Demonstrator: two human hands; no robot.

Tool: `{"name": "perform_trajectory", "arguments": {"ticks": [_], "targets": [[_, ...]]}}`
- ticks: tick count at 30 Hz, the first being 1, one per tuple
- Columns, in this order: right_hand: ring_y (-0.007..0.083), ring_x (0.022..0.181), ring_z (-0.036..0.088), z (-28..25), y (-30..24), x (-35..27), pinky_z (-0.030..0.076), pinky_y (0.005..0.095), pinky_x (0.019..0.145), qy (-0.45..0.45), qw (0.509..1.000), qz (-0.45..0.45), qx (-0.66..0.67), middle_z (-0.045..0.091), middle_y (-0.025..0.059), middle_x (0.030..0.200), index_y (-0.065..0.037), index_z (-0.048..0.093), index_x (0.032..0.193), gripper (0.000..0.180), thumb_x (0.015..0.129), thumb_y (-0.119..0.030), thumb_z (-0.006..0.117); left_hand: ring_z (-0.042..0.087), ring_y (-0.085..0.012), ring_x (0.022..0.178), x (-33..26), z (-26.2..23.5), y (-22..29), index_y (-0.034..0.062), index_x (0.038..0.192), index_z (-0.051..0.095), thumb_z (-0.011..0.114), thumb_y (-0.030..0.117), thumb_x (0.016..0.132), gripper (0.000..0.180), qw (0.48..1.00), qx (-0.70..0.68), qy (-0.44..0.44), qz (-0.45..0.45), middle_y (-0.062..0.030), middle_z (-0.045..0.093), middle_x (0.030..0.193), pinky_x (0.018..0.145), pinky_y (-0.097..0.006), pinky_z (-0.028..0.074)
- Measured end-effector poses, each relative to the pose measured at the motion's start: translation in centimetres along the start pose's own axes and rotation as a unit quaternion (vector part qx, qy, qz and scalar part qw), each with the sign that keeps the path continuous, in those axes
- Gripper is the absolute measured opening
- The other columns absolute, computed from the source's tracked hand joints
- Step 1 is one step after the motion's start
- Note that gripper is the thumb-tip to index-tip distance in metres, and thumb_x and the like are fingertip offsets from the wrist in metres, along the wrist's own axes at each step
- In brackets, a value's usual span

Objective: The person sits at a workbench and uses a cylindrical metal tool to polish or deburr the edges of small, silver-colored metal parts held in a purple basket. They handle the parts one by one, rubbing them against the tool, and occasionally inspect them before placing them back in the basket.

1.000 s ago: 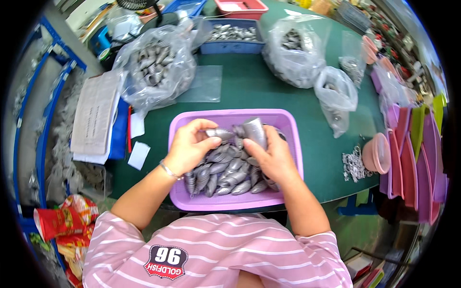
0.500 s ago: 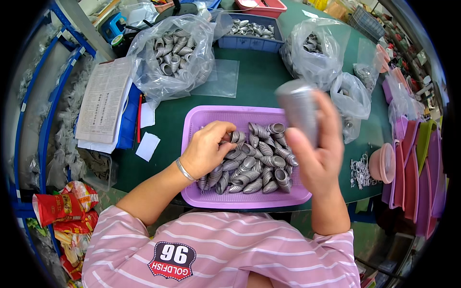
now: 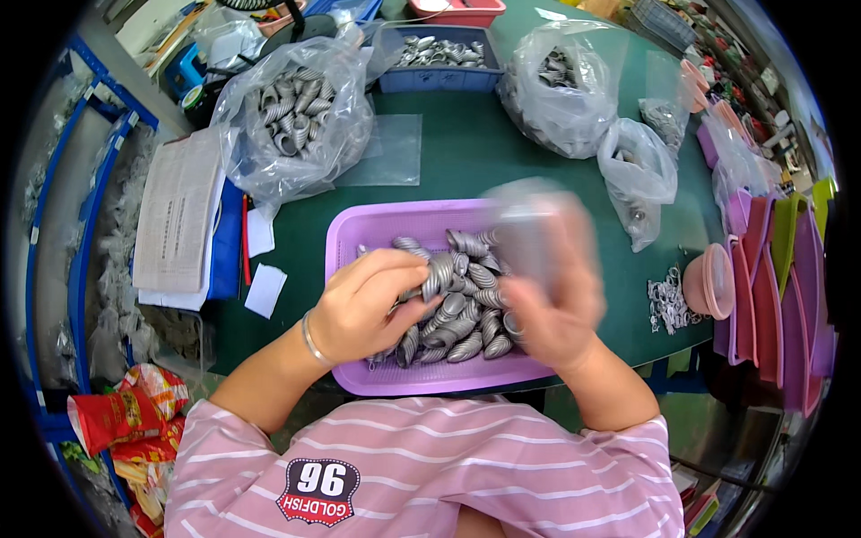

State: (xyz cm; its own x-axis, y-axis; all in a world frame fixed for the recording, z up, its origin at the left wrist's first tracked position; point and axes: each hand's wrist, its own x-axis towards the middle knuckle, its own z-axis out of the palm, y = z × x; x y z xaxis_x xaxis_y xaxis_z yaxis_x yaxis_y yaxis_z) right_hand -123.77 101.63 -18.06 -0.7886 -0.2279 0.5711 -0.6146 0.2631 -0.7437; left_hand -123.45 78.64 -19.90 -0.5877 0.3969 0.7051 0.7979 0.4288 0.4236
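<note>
Left hand (image 3: 363,305) curled on grey ribbed parts (image 3: 457,309); right hand (image 3: 552,300) blurred.

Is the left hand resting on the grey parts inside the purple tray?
Yes, the left hand lies on the grey ribbed parts piled in the purple tray.

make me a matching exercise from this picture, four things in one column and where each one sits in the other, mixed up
Things:
1. purple tray
2. blue bin
3. white paper slip
4. stack of pink lids

Places:
A. far edge of the green table, holding grey metal parts
B. right of the tray, beside loose white rings
C. directly in front of the person, under both hands
D. left of the tray, on the green table

Pairs: 1-C, 2-A, 3-D, 4-B
</note>
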Motion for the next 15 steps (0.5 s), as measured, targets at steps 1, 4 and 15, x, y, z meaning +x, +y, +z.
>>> {"name": "perform_trajectory", "arguments": {"ticks": [1, 4, 15], "targets": [[0.0286, 0.098, 0.062, -0.6, -0.2, 0.3, 0.048, 0.0337, 0.085, -0.172, 0.975, 0.049, -0.129, 0.061, 0.0224, 0.111, 0.003, 0.045, 0.136, 0.059, 0.086, -0.019, 0.068, 0.067, -0.0286, 0.08, 0.3, -0.4, 0.5, -0.0013, 0.096, 0.061, 0.082, -0.001, 0.064, 0.039, 1.0, -0.01, 0.011, 0.003, -0.0158, 0.066, 0.094, 0.067, -0.033, 0.055], [0.0308, 0.093, 0.062, -0.7, 1.4, -0.2, 0.049, 0.0356, 0.081, -0.122, 0.982, 0.102, -0.105, 0.063, 0.0207, 0.103, 0.0, 0.053, 0.13, 0.05, 0.087, -0.02, 0.068, 0.065, -0.0283, 0.072, 1.1, -1.0, -0.1, -0.0009, 0.098, 0.061, 0.081, 0.0, 0.065, 0.039, 0.999, -0.001, -0.002, 0.033, -0.0158, 0.065, 0.091, 0.061, -0.033, 0.055], [0.0292, 0.088, 0.062, -1.9, -0.4, -0.3, 0.049, 0.0356, 0.08, -0.137, 0.98, 0.097, -0.11, 0.063, 0.0211, 0.107, 0.003, 0.051, 0.131, 0.054, 0.084, -0.015, 0.07, 0.065, -0.023, 0.071, 0.8, -1.3, 0.0, -0.0016, 0.101, 0.06, 0.082, 0.002, 0.067, 0.041, 1.0, -0.029, 0.002, 0.006, -0.0156, 0.064, 0.094, 0.06, -0.03, 0.054]]}}
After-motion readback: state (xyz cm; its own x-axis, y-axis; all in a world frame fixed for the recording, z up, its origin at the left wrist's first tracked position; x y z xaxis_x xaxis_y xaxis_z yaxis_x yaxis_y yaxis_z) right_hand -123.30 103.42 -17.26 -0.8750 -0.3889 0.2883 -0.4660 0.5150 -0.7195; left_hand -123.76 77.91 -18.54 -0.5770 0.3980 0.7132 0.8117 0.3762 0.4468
